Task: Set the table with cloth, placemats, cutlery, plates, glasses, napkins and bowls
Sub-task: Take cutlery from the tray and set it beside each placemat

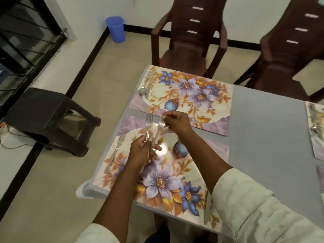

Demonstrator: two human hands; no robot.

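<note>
Both hands work above the near placemat (163, 179). Left hand (142, 152) has its fingers curled round the handles of two forks (149, 127), whose tines point away from the person. Right hand (177, 122) pinches the tines of the right-hand fork of that pair with thumb and fingertips; motion blur makes the exact contact hard to read. A third fork (114, 151) lies flat on the left part of the near placemat, tines away from the person. A knife (207, 207) lies on the right edge of the same placemat. The far placemat (185, 99) sits just beyond, carrying a spoon (142, 91) and what appears to be a knife beside it at its left end. Both placemats rest on a grey tablecloth (263, 123). More placemats show partly at the right edge. Two brown chairs (187, 41) stand beyond the table, a black stool (47, 116) on the floor to the left, and a blue cup (115, 29) by the wall.
</note>
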